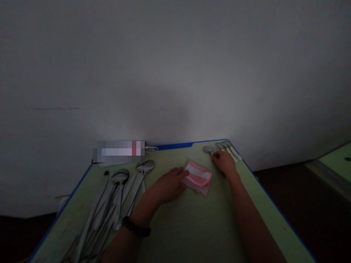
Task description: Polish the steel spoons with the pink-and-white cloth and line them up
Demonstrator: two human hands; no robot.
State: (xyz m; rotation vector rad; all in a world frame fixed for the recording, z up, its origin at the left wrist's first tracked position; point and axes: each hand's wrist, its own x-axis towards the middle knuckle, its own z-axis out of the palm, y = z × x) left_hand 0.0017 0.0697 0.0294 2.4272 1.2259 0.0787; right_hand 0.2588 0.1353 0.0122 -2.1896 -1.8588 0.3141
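Observation:
A folded pink and white cloth point(197, 178) lies near the middle of a green table point(189, 223). My left hand point(170, 185) lies flat on the table with its fingertips on the cloth's left edge, fingers stretched out. My right hand point(225, 162) reaches to the far right corner, fingers curled around the handle of a metal spoon point(207, 149). Beside it lie a few white-handled utensils point(230, 150).
Several long metal spoons and ladles point(115, 197) lie fanned out on the table's left side. A blurred box point(119, 151) with a white cable sits at the far edge against the grey wall. The table has a blue rim point(276, 210); another green table point(337, 157) stands at right.

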